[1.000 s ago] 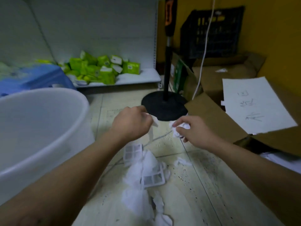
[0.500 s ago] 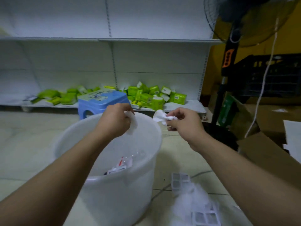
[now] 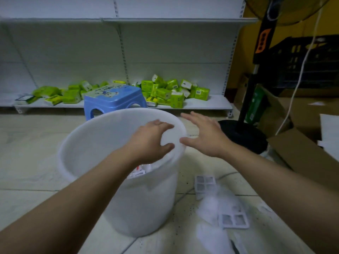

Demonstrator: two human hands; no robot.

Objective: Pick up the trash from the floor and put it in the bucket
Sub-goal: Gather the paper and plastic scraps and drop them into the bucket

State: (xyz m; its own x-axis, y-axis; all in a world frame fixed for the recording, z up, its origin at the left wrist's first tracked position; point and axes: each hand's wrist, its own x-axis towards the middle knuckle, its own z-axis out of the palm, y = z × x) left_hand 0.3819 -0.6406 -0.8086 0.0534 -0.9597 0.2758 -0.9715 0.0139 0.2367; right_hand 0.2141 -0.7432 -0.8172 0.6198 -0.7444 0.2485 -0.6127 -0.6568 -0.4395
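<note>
A white plastic bucket (image 3: pixel 88 143) stands on the tiled floor in the middle of the view. Some trash (image 3: pixel 140 171) lies inside it, partly hidden by my arm. My left hand (image 3: pixel 150 142) hovers over the bucket's mouth, fingers spread, holding nothing. Just right of the rim, my right hand (image 3: pixel 203 134) is open and empty too. A pile of white trash (image 3: pixel 218 209), fluffy scraps and white grid-shaped plastic pieces, lies on the floor to the right of the bucket.
A blue plastic stool (image 3: pixel 113 99) stands behind the bucket. Green packets (image 3: pixel 165 90) lie on the low white shelf (image 3: pixel 211 104). A black fan base (image 3: pixel 242 134) and cardboard boxes (image 3: pixel 300 158) crowd the right side.
My view lifted from the floor pile to the bucket. Both hands carried white scraps over the bucket and now are open and empty.
</note>
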